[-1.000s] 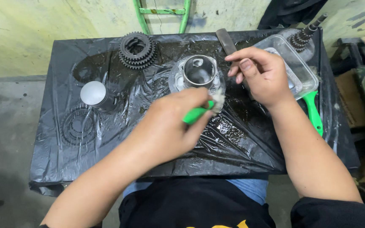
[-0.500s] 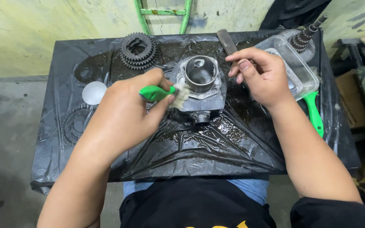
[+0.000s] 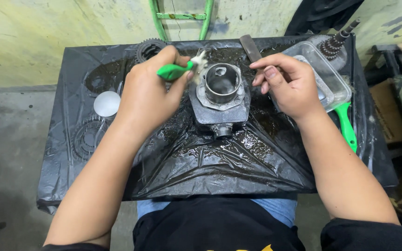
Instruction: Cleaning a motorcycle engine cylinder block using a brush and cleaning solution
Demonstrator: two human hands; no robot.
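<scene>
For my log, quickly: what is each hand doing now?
Left hand: closed, holding green brush.
Right hand: half open, fingertips beside metal cylinder.

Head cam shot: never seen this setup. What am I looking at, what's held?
One camera on the person's head looks down at their two bare hands; no robot. The left hand holds a green-handled brush, bristles at the rim of a grey metal engine cylinder. The right hand rests beside the cylinder, fingertips near it. All sits on wet black plastic sheeting. Around it: a gear, a white round lid, a clear plastic tub and a flat metal file.
</scene>
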